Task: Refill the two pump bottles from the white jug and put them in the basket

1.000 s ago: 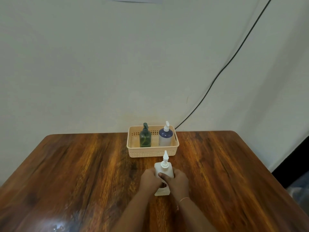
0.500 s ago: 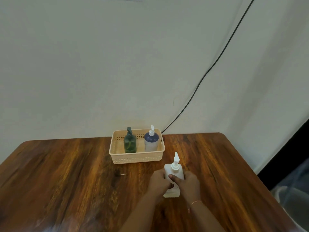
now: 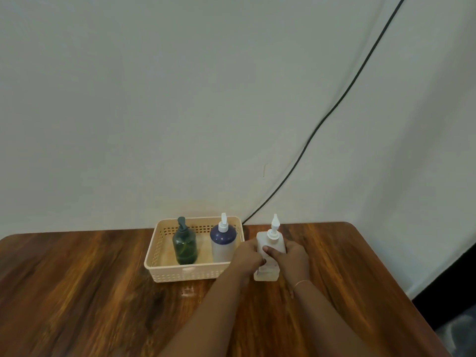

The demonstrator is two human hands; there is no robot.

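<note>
Both my hands are wrapped around the white jug, which stands upright on the wooden table. My left hand curls its fingers against the jug's left side and my right hand presses against its right side, thumb laid across the front. The jug is a smooth, squarish block of pale plastic with a tapering white nozzle rising above my knuckles. A thin bangle circles my right wrist.

Just beyond my left hand sits one cream basket, rectangular, with rounded corners and walls pierced by rows of small holes. Inside it stand two pump bottles, both upright: a green bottle, translucent and rounded with a dark green pump head, farther from my left hand, and a blue-topped bottle, a matte cylinder with a pale lower body and a white pump, just beside my left knuckles.

The table is glossy, streaked with dark and amber grain. One black cable runs slantwise down the plain wall beyond my hands.
</note>
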